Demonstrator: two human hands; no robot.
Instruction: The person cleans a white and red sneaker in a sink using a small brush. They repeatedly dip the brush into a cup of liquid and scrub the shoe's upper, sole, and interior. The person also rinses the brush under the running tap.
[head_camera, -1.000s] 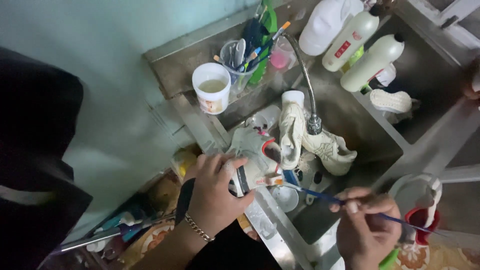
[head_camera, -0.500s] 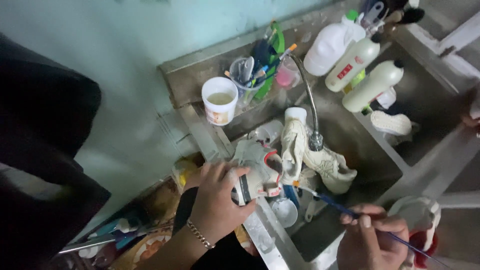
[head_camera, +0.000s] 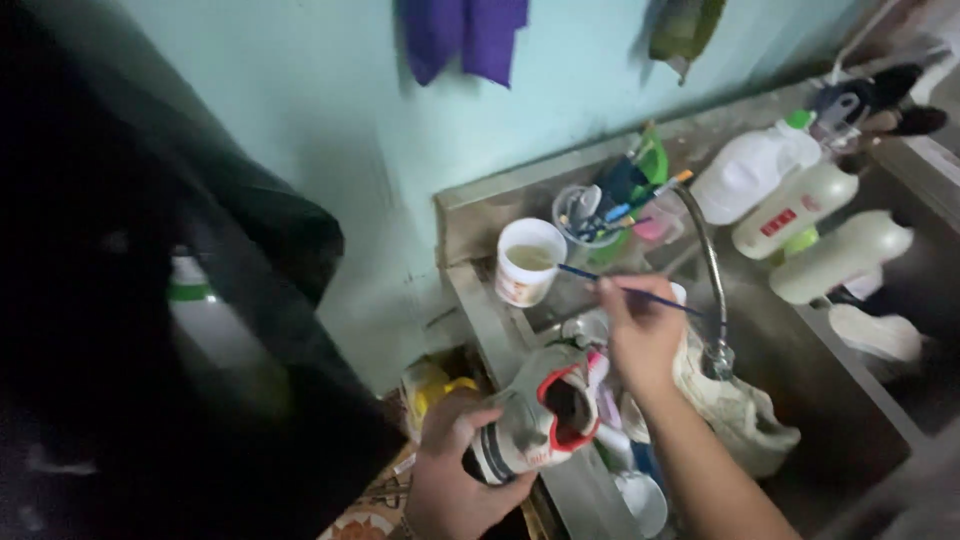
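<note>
L hand (head_camera: 455, 475): grip clenched round the heel end of a white sneaker (head_camera: 535, 420) w/ red lining, opening turned up, held at the near edge of the sink (head_camera: 850, 400).
R hand (head_camera: 640, 335): fingers pinched on a thin blue-handled brush (head_camera: 620, 288); handle slants up-left, far end over the cup rim.
Cup (head_camera: 527, 262): white, holds a pale yellowish liquid; stands on the sink's back ledge, just beside a clear holder of brushes (head_camera: 590, 215).
Brush tip: at or in the cup, blurred, can't tell if it's wet.
Other shoe (head_camera: 735, 410): white, dingy, lies in the basin under the tap (head_camera: 712, 290), apart from the held one.
Bottles (head_camera: 800, 205): several white ones lean along the back right of the sink, untouched.
Progress (judged): mid-way. Shoe is in hand and brush looks to be loading at the cup, so scrubbing isn't finished; sneaker still shows grey marks on the side.
Left to do (judged): brush to shoe, more scrubbing, rinse; 2nd shoe appears to wait its turn.
</note>
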